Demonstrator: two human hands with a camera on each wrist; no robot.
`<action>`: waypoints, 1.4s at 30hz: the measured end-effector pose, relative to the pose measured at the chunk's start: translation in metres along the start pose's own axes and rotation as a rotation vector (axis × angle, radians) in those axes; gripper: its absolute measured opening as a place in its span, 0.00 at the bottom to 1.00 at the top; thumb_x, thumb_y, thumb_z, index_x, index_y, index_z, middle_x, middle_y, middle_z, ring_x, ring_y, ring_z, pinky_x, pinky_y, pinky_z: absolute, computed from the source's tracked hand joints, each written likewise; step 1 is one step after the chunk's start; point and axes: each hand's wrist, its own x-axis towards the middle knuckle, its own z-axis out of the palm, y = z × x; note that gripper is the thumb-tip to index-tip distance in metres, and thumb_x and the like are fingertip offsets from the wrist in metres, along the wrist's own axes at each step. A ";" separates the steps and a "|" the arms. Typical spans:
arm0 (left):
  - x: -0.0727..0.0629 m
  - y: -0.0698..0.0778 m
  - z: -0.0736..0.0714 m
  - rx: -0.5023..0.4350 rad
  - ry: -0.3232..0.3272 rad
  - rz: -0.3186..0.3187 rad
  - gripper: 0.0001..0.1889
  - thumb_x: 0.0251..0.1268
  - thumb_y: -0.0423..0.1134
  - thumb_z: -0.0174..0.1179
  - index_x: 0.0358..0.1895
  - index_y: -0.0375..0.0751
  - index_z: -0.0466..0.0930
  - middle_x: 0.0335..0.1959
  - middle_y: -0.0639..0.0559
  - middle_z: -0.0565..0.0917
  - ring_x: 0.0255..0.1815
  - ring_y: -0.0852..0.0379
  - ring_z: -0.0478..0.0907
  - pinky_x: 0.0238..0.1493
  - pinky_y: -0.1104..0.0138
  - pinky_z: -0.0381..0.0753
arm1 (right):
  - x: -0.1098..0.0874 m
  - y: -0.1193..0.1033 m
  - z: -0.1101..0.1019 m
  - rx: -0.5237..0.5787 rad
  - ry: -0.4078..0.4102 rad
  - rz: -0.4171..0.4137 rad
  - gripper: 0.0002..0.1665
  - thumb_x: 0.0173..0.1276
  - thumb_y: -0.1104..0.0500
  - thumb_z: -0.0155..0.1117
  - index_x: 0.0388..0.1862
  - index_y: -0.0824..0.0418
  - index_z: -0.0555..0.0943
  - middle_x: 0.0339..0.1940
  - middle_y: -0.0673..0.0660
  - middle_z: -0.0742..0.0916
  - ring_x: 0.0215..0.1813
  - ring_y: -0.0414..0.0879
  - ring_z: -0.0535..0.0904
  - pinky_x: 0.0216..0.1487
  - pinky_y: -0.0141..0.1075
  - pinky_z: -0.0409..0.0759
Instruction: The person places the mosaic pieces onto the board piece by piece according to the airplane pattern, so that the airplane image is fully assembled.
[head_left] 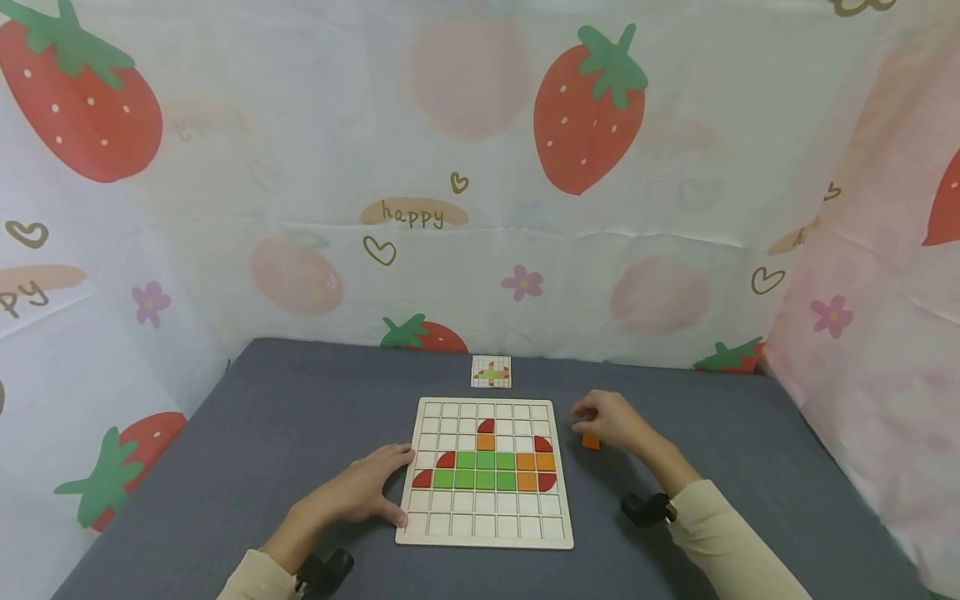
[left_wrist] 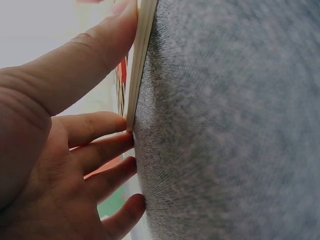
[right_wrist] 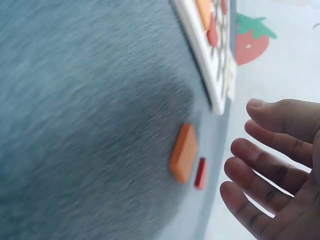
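Observation:
A wooden grid board [head_left: 484,527] lies on the table, bearing green square tiles [head_left: 486,480], several orange square tiles [head_left: 527,481] and red quarter-round tiles [head_left: 422,478]. My left hand [head_left: 367,485] rests at the board's left edge, thumb and fingers spread; the left wrist view shows the thumb and fingertips right at the rim. To the right of the board, my right hand [head_left: 615,421] hovers with loosely bent fingers over a loose orange tile [right_wrist: 184,152]. Beside that tile lies a red tile [right_wrist: 200,173], hidden in the head view. Nothing shows between the right fingers.
Behind the board lies a small pattern card [head_left: 491,372] with a coloured grid printed on it. A grey cloth [head_left: 337,392] covers the table. Printed curtains [head_left: 480,275] with strawberries hang at the back and both sides. Each wrist wears a black camera [head_left: 647,509].

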 end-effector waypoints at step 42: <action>0.003 0.000 -0.001 0.014 -0.031 -0.008 0.51 0.40 0.48 0.77 0.70 0.31 0.64 0.74 0.37 0.63 0.76 0.36 0.55 0.69 0.38 0.58 | -0.009 0.012 0.013 -0.248 0.000 -0.030 0.09 0.54 0.66 0.73 0.35 0.65 0.88 0.32 0.55 0.84 0.36 0.48 0.80 0.42 0.44 0.80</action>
